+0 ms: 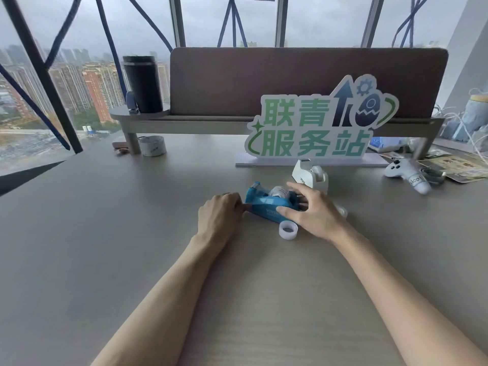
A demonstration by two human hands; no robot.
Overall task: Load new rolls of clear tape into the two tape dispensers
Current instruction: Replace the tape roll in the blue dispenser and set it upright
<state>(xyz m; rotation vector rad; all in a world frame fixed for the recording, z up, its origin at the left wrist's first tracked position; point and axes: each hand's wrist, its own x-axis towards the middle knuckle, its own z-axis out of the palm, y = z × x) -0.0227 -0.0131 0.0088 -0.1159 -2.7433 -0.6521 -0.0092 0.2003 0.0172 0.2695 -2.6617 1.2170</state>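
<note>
A blue tape dispenser (264,203) lies on the grey table (105,233) with a roll of clear tape (278,192) seated in it. My left hand (220,216) touches its left end with curled fingers. My right hand (311,210) grips its right end, thumb on the near side and fingers over the far side. A white tape dispenser (311,175) stands just behind, holding a roll. One loose clear tape roll (288,230) lies in front of the blue dispenser. Another roll (342,211) peeks out behind my right hand, mostly hidden.
A standing sign with green characters (311,128) is behind the dispensers. A white game controller (408,174) and papers lie at the right. A wide roll of tape (152,146) sits under a desk shelf (184,122) with a black tumbler (144,84).
</note>
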